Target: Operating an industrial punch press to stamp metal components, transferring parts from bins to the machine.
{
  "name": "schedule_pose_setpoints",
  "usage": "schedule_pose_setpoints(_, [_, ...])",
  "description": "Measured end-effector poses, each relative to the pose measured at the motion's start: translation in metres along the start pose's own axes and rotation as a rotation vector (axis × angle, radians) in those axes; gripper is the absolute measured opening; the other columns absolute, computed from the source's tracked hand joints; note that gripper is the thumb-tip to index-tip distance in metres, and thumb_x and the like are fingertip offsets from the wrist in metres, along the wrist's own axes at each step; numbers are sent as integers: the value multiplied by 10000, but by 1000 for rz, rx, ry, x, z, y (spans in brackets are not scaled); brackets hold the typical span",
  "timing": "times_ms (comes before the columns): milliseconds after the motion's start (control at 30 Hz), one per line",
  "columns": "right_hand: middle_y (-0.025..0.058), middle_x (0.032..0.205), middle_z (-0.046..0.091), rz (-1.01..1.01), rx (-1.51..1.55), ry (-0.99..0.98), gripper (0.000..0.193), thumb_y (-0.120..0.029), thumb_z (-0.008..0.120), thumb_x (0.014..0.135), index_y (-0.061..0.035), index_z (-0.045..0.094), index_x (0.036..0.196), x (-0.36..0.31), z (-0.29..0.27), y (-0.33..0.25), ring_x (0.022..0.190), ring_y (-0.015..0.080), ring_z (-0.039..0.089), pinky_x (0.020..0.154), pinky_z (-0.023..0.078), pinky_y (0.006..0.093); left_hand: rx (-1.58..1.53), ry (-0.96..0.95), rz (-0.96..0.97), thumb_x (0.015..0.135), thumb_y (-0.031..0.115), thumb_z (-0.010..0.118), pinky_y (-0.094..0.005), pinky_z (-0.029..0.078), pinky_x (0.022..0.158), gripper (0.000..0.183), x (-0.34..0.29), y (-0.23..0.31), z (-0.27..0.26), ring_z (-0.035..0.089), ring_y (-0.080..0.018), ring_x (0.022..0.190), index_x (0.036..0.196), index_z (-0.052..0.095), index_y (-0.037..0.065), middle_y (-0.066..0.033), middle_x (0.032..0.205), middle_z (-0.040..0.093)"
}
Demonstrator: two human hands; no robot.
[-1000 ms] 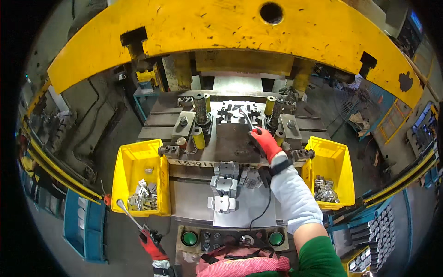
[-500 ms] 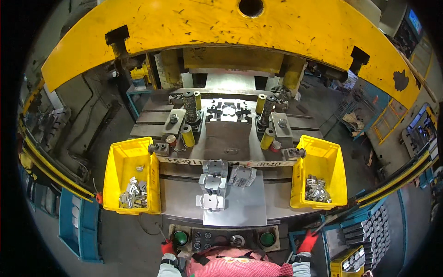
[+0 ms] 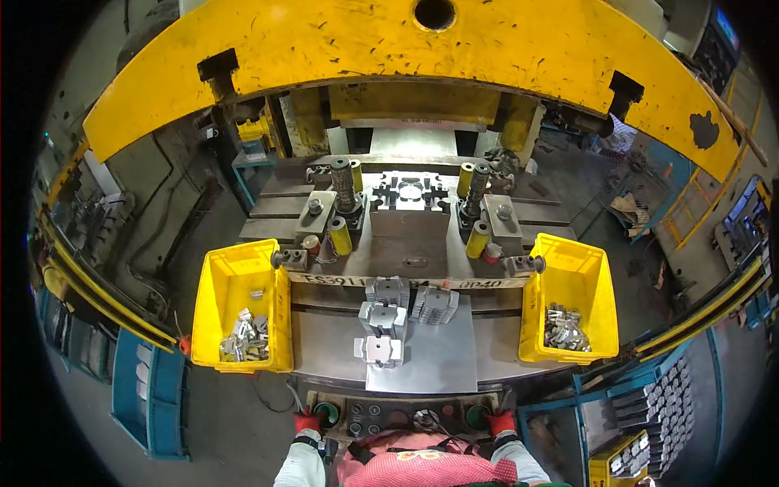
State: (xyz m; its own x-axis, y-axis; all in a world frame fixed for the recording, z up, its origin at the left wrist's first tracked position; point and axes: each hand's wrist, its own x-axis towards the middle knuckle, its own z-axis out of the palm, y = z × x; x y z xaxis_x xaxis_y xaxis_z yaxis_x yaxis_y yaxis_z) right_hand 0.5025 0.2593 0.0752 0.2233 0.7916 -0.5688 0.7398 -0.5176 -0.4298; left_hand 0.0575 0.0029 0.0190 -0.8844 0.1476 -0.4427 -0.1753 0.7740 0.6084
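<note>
My left hand [image 3: 308, 423], in a red glove, is at the left green push button [image 3: 327, 413] on the control panel [image 3: 380, 415]. A thin grey rod [image 3: 294, 398] sticks up from it. My right hand [image 3: 501, 423], also red-gloved, reaches the right green push button [image 3: 477, 416], with another thin rod [image 3: 505, 399] showing above it. Both hands look closed; the fingers are small and partly hidden. Beyond the panel, stacked grey metal parts [image 3: 380, 350] stand on a metal sheet [image 3: 438, 369]. Farther back, a bright metal piece [image 3: 410, 192] lies on the press die [image 3: 411, 235].
Yellow bins [image 3: 213, 325] [image 3: 602, 325] holding small metal pieces flank the table. The yellow press beam [image 3: 487, 49] spans overhead. Upright guide posts [image 3: 342, 185] surround the die. A blue rack [image 3: 146, 398] stands left; rows of metal parts [image 3: 669, 406] lie at lower right.
Both hands have come inward to the two green buttons, the right one travelling farther to the left. The whole view has shifted slightly. The stacked parts stay where they were.
</note>
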Motion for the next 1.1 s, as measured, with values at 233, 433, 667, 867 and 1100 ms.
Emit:
schedule_pose_setpoints(233, [239,1010,521,-56,-48,28,760,-374,730,540,48,373,1062,13,10,18,983,331,494,793,416,371,74,63,-129,402,282,807,-335,369,860,1014,-12,18,-3,438,-272,1067,1199,267,-36,-179,1182,430])
schedule_pose_setpoints(433, [225,976,538,-62,-27,73,737,-362,742,529,49,379,1023,25,22,29,936,335,517,757,429,371,80,37,-43,454,268,774,-330,374,857,992,-12,22,-5,433,-274,1074,1226,230,-35,-175,1189,425])
schedule_pose_setpoints(667, [218,969,539,-39,39,31,756,-363,762,493,48,391,1008,23,18,24,915,303,534,752,435,365,-41,-55,-62,489,199,772,-326,393,833,1015,42,-36,11,425,-223,1066,1246,129,-7,-118,1204,406])
schedule_pose_setpoints(867, [211,974,536,-45,81,22,736,-360,758,498,45,402,998,28,20,31,909,292,535,738,443,354,-316,-89,-39,488,209,751,-330,407,796,901,22,-17,12,463,-214,1007,1183,225,-20,-119,1157,443])
schedule_pose_setpoints(1100, [140,781,587,-469,-43,-78,505,-368,650,646,16,511,943,54,22,67,738,269,570,652,450,350,67,-130,199,729,337,556,-324,414,708,435,27,-54,-5,507,-205,851,978,471,-10,-99,980,540])
